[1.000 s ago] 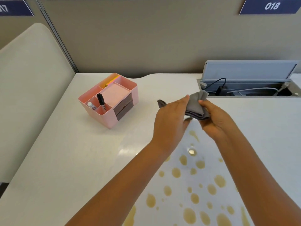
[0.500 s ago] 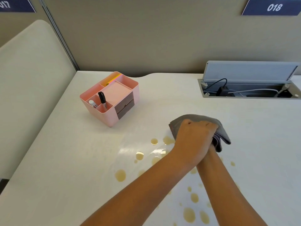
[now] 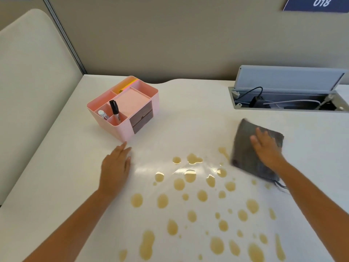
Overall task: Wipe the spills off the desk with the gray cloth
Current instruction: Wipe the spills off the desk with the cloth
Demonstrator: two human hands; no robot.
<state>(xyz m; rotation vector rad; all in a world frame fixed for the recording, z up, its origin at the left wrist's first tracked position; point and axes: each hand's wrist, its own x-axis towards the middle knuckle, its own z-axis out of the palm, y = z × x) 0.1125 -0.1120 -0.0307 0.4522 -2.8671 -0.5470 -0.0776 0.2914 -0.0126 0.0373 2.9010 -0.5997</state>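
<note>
The right hand [image 3: 266,148] lies flat w/ fingers spread out on top of the gray cloth [image 3: 251,148], pressing it down on the white worktop [image 3: 188,118]. It's not gripping the cloth, just resting open on it. The cloth is folded into a rough square and sits on the right side of the worktop, at the top right edge of the spills [image 3: 198,201]. Its left edge touches one tan streak. A few loose threads stick out at its near corner. The cloth looks a bit blurry.

The left hand [image 3: 115,167] is open too, palm down, flat on the worktop, holding nothing. It sits left of the spills, just in front of the pink organizer [image 3: 128,108], w/ the fingertips near the box's front corner but not touching it.

The spills are lots of tan drops & blobs, big and small, spread over the middle and near part of the worktop, between the 2 arms. None of them look wiped yet.

The pink organizer stands at the back left. It has a black marker [image 3: 115,112] standing up in one small slot, a white tube [image 3: 103,114] in the slot next to it, a pink pad in the big part, something yellow at the back, and 2 dark little drawers on the front.

At the back right there's an open cable tray [image 3: 287,99] w/ its gray lid up and black & white wires inside. A blue sign [image 3: 319,2] on the wall reads 018
</note>
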